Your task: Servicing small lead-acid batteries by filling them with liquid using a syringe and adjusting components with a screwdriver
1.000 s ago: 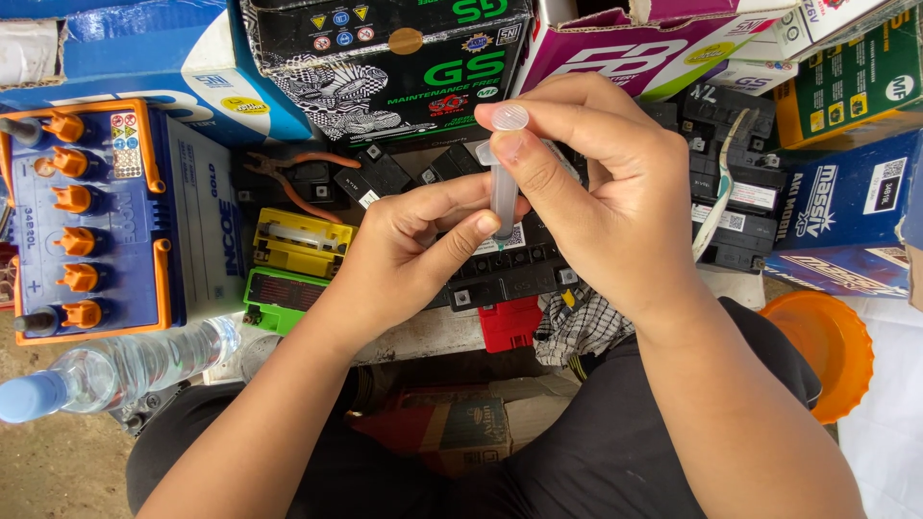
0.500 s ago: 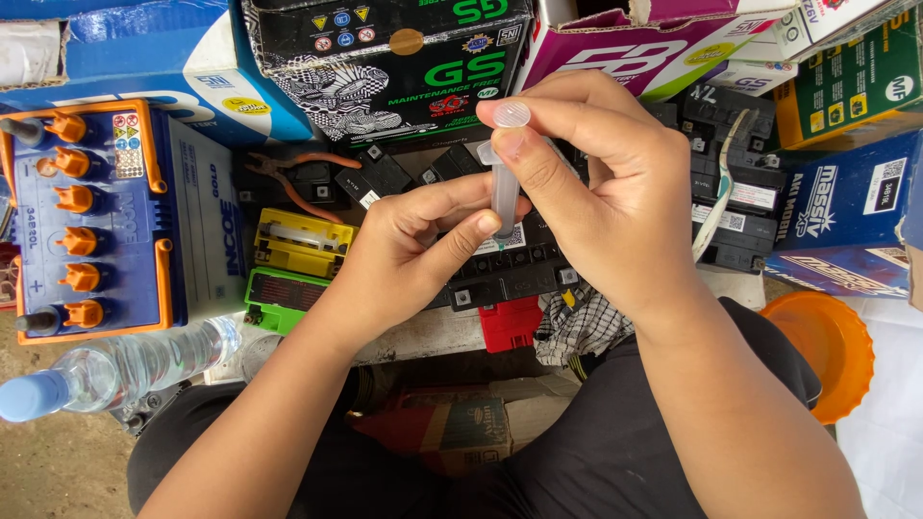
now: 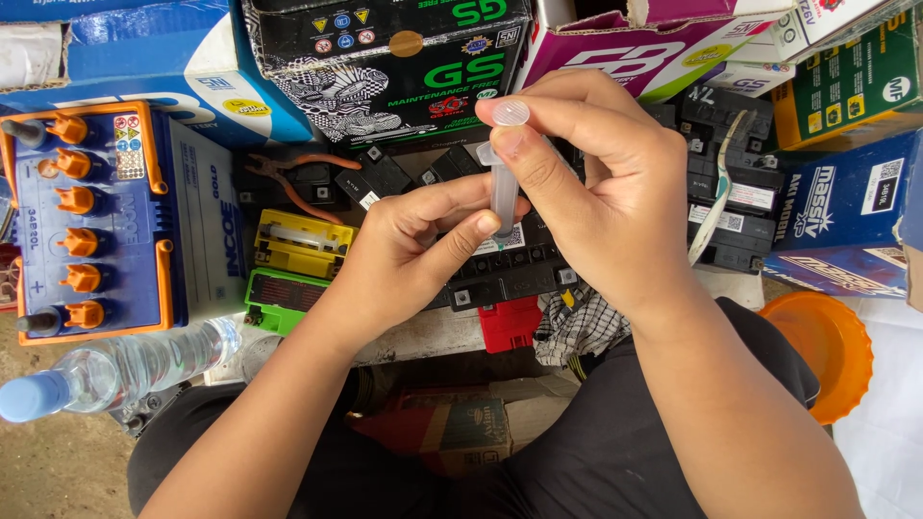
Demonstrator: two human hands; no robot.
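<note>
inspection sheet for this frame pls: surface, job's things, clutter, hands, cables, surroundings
Surface: a pale ledge under the batteries, mostly covered.
Job's things: a clear syringe, held upright over small black batteries.
Clutter: blue battery with orange caps, yellow battery, green battery, pliers, red block, checked cloth, water bottle.
Hands: left hand pinches the syringe's lower barrel; right hand grips its upper part, with the thumb near the plunger top.
Cables: nothing seen.
Surroundings: stacked battery boxes behind, orange lid at right, dirt floor.
</note>
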